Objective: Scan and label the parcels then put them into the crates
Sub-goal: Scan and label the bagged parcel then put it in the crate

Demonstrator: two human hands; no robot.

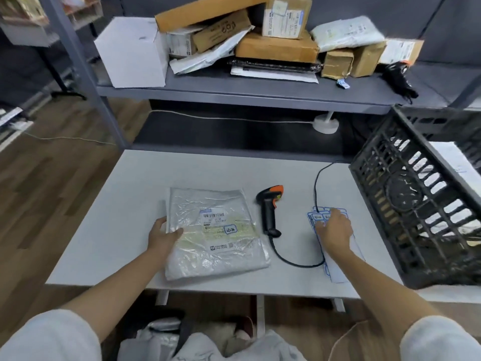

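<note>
Nothing you have in front of you reads clearly. The plastic-wrapped parcel (213, 233) on the table carries a white shipping label (214, 217) with a barcode and a blue-bordered sticker (230, 228); the characters on both are blurred. The sticker sheet (320, 217) under your right hand (334, 230) shows blue-outlined labels, print illegible. Labels on the shelf's cardboard boxes (283, 19) are too small to read.

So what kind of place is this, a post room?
Probably a parcel sorting or dispatch station: a shelf piled with cardboard boxes, a barcode scanner on the table, and a black crate beside it.
</note>
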